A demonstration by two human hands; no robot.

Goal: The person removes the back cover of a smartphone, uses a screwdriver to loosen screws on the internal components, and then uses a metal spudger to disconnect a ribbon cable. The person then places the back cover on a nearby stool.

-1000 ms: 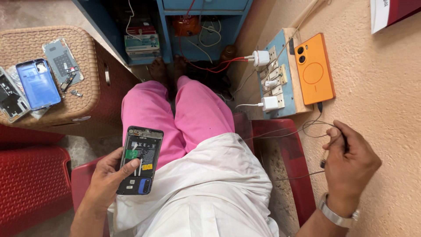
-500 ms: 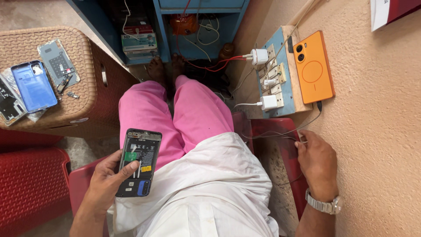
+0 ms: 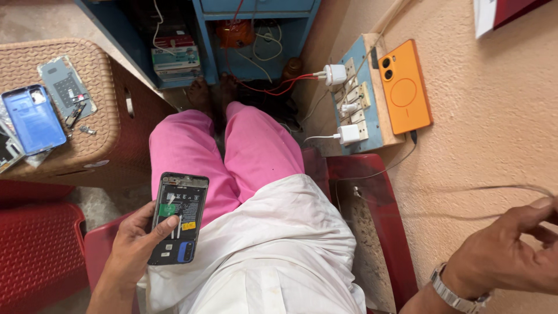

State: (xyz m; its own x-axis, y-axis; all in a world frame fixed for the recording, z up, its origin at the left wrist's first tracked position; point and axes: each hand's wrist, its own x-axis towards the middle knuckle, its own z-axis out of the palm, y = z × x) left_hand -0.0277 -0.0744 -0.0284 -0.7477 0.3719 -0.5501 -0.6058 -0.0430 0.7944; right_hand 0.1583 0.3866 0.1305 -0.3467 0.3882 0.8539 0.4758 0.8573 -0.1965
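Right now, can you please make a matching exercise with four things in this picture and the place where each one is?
Things:
1. opened phone
2. orange phone
3. blue back cover
4. thin cable

Places:
A. on the woven stool
B. in the left hand
C. on the blue socket board by the wall
D. pinched in the right hand

Pairs: 1-B, 2-C, 3-A, 4-D
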